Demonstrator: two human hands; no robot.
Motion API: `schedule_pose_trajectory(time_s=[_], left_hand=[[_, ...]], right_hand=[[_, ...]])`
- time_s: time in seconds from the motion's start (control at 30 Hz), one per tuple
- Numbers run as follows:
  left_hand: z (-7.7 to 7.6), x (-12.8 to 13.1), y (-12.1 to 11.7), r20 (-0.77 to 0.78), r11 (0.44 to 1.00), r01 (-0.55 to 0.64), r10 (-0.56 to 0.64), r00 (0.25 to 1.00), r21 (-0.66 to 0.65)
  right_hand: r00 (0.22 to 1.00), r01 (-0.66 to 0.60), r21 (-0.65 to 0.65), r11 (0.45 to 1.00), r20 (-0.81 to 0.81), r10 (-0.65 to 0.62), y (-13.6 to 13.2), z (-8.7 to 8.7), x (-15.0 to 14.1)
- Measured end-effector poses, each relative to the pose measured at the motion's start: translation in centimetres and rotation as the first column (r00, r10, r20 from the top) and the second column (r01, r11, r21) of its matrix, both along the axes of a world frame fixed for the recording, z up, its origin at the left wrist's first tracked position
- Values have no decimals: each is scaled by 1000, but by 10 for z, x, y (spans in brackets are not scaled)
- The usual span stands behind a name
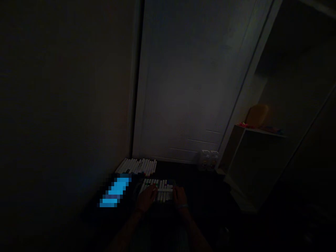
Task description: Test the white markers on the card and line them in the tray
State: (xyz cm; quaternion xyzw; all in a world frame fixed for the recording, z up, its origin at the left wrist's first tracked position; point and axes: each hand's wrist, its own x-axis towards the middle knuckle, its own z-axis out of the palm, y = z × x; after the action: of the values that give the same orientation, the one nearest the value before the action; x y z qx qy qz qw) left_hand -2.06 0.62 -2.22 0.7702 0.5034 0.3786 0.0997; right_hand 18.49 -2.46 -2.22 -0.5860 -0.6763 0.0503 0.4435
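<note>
A white marker [165,190] lies crosswise between my hands, above a case of markers [161,197] that stand side by side in a row. My left hand [147,198] is closed at the marker's left end. At its right end, my right hand [180,196] is curled with the fingers on it. Several of the case's markers show green, red and purple bands near their tops. Dim light hides the fingertips' exact grip.
A row of white markers [139,166] lies behind, at the left wall. Left of my hands glows a pixelated blue screen [115,191]. Two white boxes [210,159] stand at the back right. Further right is a shelf unit [236,150] with an orange object [257,115] on top.
</note>
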Motion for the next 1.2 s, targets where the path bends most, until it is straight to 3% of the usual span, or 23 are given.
schedule_pose_trajectory(time_s=[0.3,0.47,0.63,0.77,0.93,1.2], left_hand=[[-5,0,4,-40,994,20,-15,999,110],[2,1,1,-90,981,53,-37,995,186],[10,0,-5,-204,968,29,24,979,250],[15,1,-8,-277,966,-10,85,957,260],[11,4,-5,-261,960,-48,123,958,275],[6,3,-4,-285,980,-78,130,950,185]], right_hand=[[1000,4,7,1000,-5,-3,3,-2,-1],[1000,6,11,1000,-8,-6,3,-1,0],[997,12,10,1000,-71,-11,4,-5,1],[980,115,8,993,-166,-112,9,-8,6],[953,237,-13,972,-194,-235,12,-8,14],[956,241,-59,969,-160,-247,10,-8,10]])
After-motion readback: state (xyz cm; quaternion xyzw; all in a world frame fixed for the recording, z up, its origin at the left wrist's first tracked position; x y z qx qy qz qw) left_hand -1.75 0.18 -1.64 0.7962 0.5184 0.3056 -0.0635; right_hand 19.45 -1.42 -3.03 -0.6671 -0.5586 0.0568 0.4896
